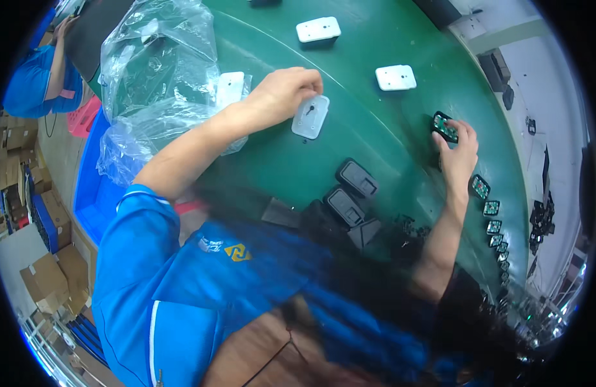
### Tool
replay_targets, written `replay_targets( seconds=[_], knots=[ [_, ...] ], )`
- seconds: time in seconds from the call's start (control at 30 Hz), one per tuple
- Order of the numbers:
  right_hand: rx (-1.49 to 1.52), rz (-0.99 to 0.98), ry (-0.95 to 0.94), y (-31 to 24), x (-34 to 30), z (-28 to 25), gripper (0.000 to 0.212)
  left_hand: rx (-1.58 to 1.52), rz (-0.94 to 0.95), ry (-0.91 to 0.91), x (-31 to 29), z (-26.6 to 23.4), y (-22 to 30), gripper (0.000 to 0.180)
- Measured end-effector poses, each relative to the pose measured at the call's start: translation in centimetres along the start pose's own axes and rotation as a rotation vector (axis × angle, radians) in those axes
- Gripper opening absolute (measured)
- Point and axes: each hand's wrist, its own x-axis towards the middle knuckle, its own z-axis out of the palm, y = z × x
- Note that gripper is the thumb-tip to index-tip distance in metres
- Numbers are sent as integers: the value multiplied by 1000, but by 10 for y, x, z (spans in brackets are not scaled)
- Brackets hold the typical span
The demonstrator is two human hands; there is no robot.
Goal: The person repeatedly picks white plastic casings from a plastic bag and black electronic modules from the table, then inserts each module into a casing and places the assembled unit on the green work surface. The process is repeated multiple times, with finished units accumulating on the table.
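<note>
My left hand (282,95) is closed, its fingers pinching the upper edge of a white plastic cover (311,118) over the green table. To the right, my right hand (460,151) grips a black housing with a green circuit board (444,127) in it, thumb on one side and fingers on the other. Beyond my hands lie two more white covers, one at the back (318,29) and one nearer the right (395,78). Another white piece (230,89) rests by the clear plastic bag. Closer to me are two black housings (357,177), (344,206).
A large clear plastic bag (159,64) covers the table's left part, above a blue bin (91,200). Several housings with circuit boards (491,208) line the table's right edge. Dark loose parts (411,229) lie near my right forearm. Another person (43,80) is at the far left.
</note>
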Motion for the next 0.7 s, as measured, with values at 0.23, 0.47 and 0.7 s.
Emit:
replay_targets(
  seconds=[0.23, 0.47, 0.7],
  knots=[
    [169, -72, 66, 4, 14, 24, 44, 335, 95, -49, -8, 3, 9, 12],
    [904, 119, -369, -86, -33, -9, 40, 482, 217, 209, -36, 18, 18, 39],
    [471, -252, -201, -96, -46, -8, 38, 442, 257, 182, -46, 15, 10, 43]
  ],
)
